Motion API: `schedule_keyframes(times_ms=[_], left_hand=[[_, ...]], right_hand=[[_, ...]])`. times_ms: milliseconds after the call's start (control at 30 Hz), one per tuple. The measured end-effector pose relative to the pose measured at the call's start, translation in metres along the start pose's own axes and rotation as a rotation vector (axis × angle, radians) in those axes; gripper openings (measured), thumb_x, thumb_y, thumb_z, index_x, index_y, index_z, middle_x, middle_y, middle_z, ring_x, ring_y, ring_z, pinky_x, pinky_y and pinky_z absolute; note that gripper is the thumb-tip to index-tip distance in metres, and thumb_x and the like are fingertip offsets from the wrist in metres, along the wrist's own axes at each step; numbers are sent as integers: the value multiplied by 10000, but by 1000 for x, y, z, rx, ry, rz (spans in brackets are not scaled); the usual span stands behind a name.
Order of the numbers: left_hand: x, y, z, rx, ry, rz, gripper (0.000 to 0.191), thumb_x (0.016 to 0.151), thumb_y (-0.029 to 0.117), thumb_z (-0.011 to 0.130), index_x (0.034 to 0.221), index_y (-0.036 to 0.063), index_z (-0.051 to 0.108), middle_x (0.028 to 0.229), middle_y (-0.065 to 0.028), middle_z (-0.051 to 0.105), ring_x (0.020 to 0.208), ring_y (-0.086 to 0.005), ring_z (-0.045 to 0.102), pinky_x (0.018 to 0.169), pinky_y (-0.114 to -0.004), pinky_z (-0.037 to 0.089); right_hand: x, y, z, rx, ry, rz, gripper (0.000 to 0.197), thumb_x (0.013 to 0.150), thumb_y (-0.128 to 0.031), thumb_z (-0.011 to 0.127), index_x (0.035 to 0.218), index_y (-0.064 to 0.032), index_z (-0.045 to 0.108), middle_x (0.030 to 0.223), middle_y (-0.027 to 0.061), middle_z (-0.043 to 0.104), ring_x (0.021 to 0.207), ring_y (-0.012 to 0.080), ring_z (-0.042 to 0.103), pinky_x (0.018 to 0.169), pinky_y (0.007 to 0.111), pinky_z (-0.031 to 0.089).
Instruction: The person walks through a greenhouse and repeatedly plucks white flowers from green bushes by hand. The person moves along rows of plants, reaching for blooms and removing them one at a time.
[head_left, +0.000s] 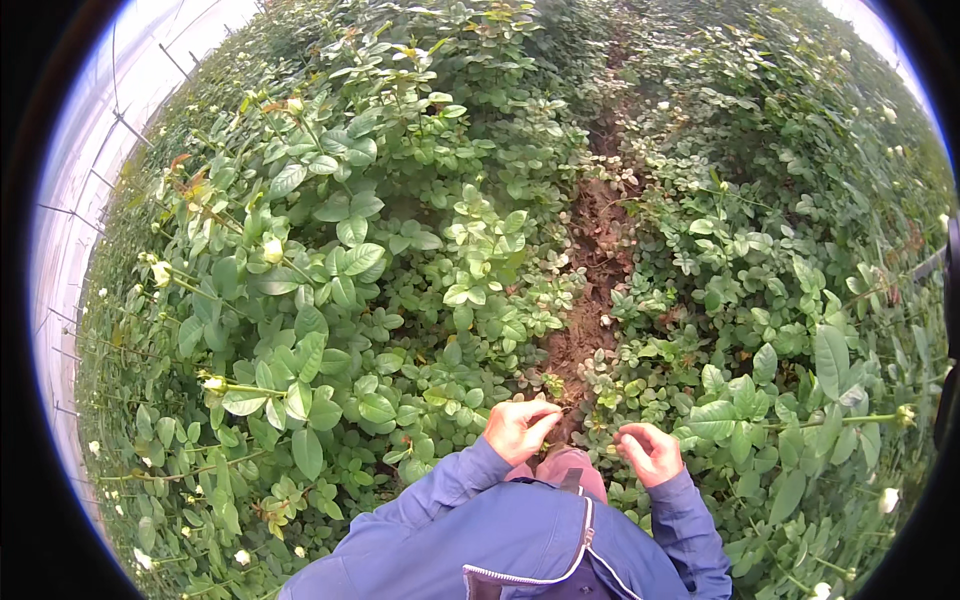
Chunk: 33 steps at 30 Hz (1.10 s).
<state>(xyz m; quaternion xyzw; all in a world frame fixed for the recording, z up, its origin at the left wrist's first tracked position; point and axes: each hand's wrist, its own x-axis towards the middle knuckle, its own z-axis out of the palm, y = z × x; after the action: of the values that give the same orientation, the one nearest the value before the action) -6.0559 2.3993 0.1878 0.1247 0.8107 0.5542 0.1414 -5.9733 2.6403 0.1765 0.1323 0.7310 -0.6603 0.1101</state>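
My left hand (523, 433) is in front of my waist, its thumb and forefinger close together at the tips. A tiny dark speck shows by those fingertips, too small to name. To the right, my right hand (651, 453) is half curled, with the thumb near the bent fingers; whether anything is inside cannot be made out. The two hands are apart, over a narrow soil path (589, 330). Low leafy rose bushes (480, 262) border the path on the left, and more bushes (720, 322) grow on the right.
Rose stems with pale buds lean in from the left, one bud (273, 250) fairly near. Another budded stem (847, 420) reaches out at the right. Plastic greenhouse sheeting (82, 187) with thin supports lies beyond the left-hand plants. My blue jacket (480, 536) fills the bottom.
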Motion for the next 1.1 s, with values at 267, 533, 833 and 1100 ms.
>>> schedule_keyframes(times_ms=[267, 533, 833, 1100], left_hand=[[37, -14, 2, 59, 175, -67, 155, 856, 92, 600, 961, -3, 662, 847, -153, 691, 755, -188, 682, 721, -293, 530], [99, -42, -52, 68, 481, -352, 333, 824, 98, 640, 1142, 17, 578, 820, -89, 686, 696, -127, 641, 664, -266, 523], [230, -43, -75, -110, 490, -304, 154, 865, 82, 612, 984, -7, 652, 805, -60, 681, 719, -104, 636, 679, -236, 519], [337, 12, -100, -68, 343, -30, 161, 850, 88, 637, 985, 3, 660, 851, -77, 687, 709, -108, 634, 650, -240, 506]], right_hand=[[95, -32, 8, 53, -165, 8, 183, 907, -63, 555, 1056, 38, 587, 925, 101, 668, 780, 134, 636, 689, 256, 517], [168, -34, -2, 142, -183, 135, 198, 916, -75, 545, 1076, 36, 578, 958, 116, 667, 793, 145, 639, 683, 255, 520], [318, -62, -12, 174, -169, 152, 189, 921, -84, 544, 1063, 35, 582, 939, 111, 671, 786, 139, 637, 691, 254, 523], [418, -110, -6, 223, -128, 138, 153, 913, -47, 538, 1035, 35, 582, 902, 116, 664, 732, 146, 638, 652, 256, 539]])
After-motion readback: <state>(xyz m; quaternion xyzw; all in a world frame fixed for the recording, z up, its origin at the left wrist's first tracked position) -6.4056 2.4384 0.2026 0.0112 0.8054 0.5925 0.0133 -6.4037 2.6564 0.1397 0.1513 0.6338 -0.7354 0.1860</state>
